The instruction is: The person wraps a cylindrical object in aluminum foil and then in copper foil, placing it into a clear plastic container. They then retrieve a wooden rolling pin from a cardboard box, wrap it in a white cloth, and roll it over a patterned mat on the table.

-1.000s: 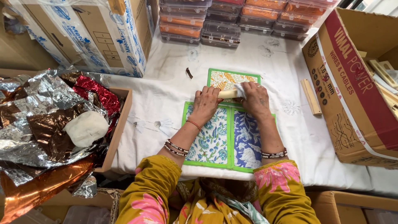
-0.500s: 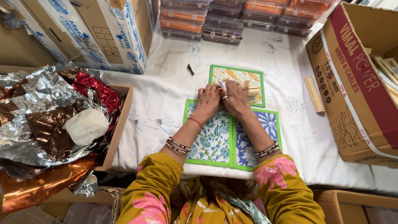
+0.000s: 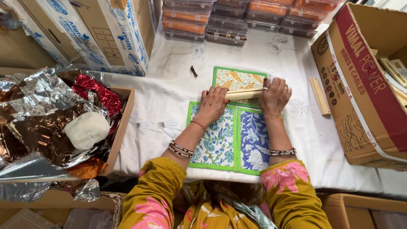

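Note:
My left hand (image 3: 213, 104) and my right hand (image 3: 274, 96) press on the two ends of a light wooden stick (image 3: 243, 94) that lies crosswise over a yellow leaf-print panel with a green border (image 3: 234, 79). Just below lie a teal floral panel (image 3: 216, 140) and a blue floral panel (image 3: 253, 141), side by side with green borders, under my forearms. All rest on a table covered with white cloth (image 3: 169, 89).
An open box of crumpled silver, brown and red foil with a white lump (image 3: 87, 129) stands at the left. A large cardboard box (image 3: 360, 89) stands at the right, a second wooden stick (image 3: 319, 96) beside it. Stacked clear containers (image 3: 224, 21) line the back. A small dark scrap (image 3: 193, 71) lies on the cloth.
My hands were close together at the stick's middle half a second ago; now they have spread apart to its two ends, over the yellow panel.

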